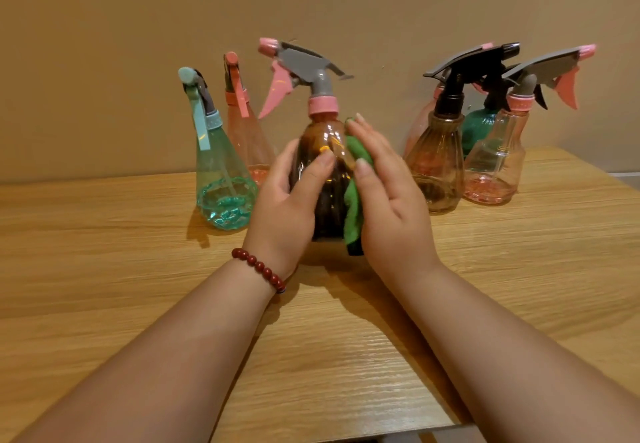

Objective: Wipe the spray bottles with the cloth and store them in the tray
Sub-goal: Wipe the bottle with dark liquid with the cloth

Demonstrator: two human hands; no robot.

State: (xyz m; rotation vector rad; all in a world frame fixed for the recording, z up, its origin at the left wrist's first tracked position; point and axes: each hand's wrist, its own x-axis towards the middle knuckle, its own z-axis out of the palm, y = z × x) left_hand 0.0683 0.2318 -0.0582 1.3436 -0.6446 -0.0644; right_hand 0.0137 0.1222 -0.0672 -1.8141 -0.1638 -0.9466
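Note:
A brown spray bottle [329,196] with a grey head and pink trigger stands upright just above the wooden table [138,286], in the middle of the view. My left hand [294,200] grips its left side, thumb across the front. My right hand [384,193] presses a green cloth [355,200] flat against the bottle's right side. The cloth hangs down past the bottle's base. No tray is in view.
A teal cone bottle [221,179] and a pink cone bottle [246,137] stand to the left by the wall. To the right stand a brown bottle [438,165] with black head, a clear pink bottle [495,162], and a green bottle [479,127] behind them.

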